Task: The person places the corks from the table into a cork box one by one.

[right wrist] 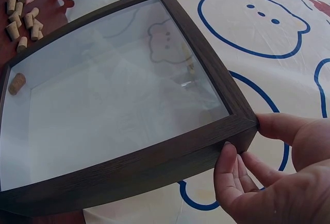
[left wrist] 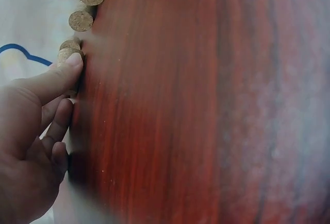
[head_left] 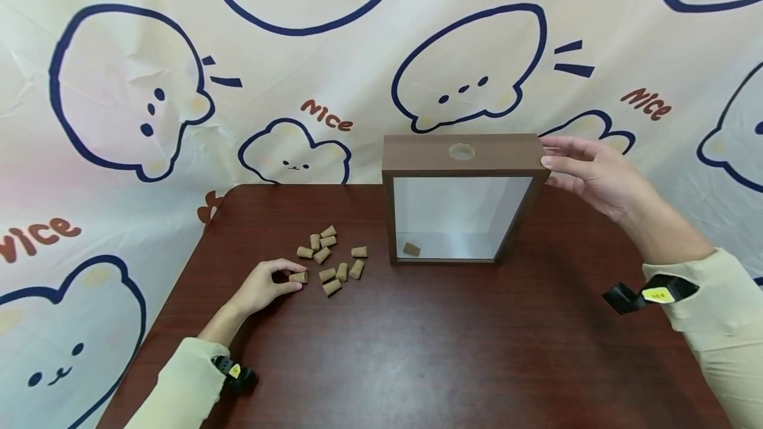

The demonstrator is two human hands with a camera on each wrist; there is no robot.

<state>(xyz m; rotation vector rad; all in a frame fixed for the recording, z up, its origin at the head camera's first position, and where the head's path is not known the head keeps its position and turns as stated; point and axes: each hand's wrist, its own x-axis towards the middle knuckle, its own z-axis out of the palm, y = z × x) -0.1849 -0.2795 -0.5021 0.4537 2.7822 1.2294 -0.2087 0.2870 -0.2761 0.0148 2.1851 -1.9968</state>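
My left hand [head_left: 266,286] is low over the table at the left, pinching a cork [head_left: 298,277] between thumb and fingers. In the left wrist view the thumb presses on that cork [left wrist: 69,56]. Just right of it lies a loose group of several corks [head_left: 328,275]. A dark wood-framed box [head_left: 465,171] with a clear front and a round hole [head_left: 461,151] in its top stands upright. One cork [head_left: 411,249] lies inside, at the bottom left. My right hand [head_left: 590,171] holds the box's upper right corner, thumb and fingers on different faces of it.
The brown wooden table [head_left: 381,349] ends at a curved corner at the back left. Behind it hangs a pale cloth [head_left: 334,78] with blue cartoon outlines, close behind the box. Each sleeve carries a black wrist camera [head_left: 656,294].
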